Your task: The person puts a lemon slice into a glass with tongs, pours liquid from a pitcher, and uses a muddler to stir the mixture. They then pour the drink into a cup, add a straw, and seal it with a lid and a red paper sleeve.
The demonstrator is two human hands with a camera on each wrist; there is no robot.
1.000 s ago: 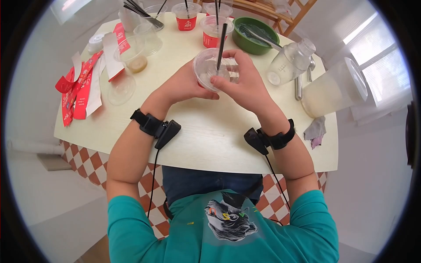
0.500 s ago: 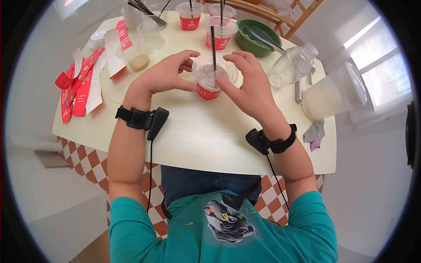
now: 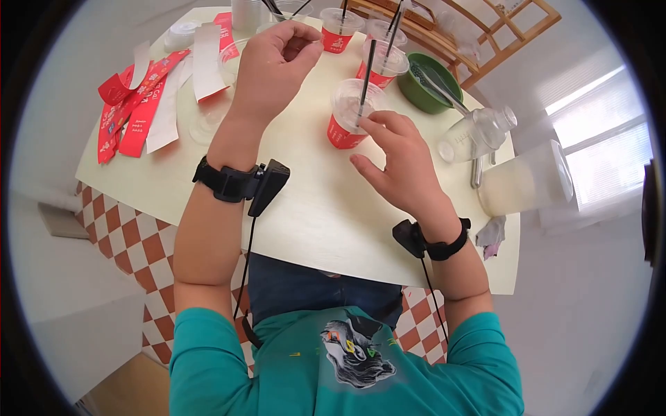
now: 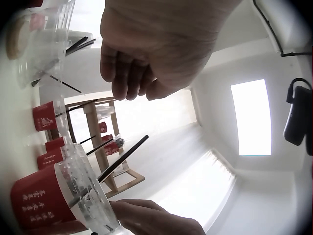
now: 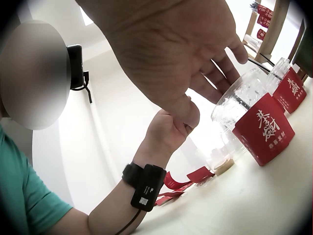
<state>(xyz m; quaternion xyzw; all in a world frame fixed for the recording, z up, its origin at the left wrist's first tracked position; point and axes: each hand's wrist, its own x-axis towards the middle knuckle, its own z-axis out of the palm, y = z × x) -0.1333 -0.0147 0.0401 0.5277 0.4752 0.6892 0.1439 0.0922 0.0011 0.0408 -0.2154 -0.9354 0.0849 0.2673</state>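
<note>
A clear plastic cup with a red paper sleeve stands upright on the table, a lid on its top and a black straw rising from it. Beside it is my right hand, its fingers extended and fingertips right at the lid's edge, thumb apart from the cup. My left hand is raised to the left of the cup, fingers loosely bent and holding nothing. In the left wrist view its fingers hang down above the row of cups.
More red-sleeved cups with straws stand behind. Red and white paper strips lie at the left. A green basin, a clear bottle, a large translucent pitcher and a grey cloth line the right side.
Both hands held the cup a second ago; it now stands on the table. The left hand has let go and moved up and away to the left. The right hand has loosened its grip.
</note>
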